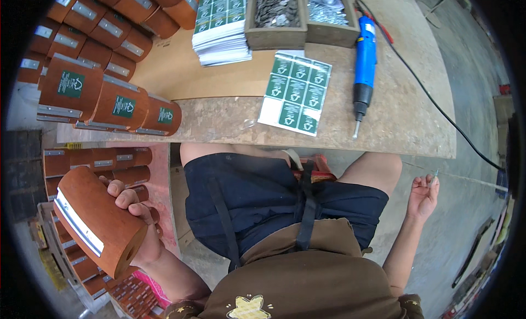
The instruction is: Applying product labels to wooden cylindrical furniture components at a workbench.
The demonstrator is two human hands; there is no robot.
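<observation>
Counter [408, 130], bare at its near right corner, bears one blue driver [365, 64]; left fingers [126, 198] grasp one cylinder [104, 212], right fingers [433, 189] pinch one green sliver [436, 174].

Workshop, assembly type. Evidence: worn wooden bench [219, 119]; corded blue power screwdriver [365, 58]; wooden trays [276, 38] of small metal parts [276, 9]; stacked rows of matching brown blocks [96, 53] with metal strips [109, 27]; label sheet [296, 94]; grey concrete-like floor [482, 100].
</observation>
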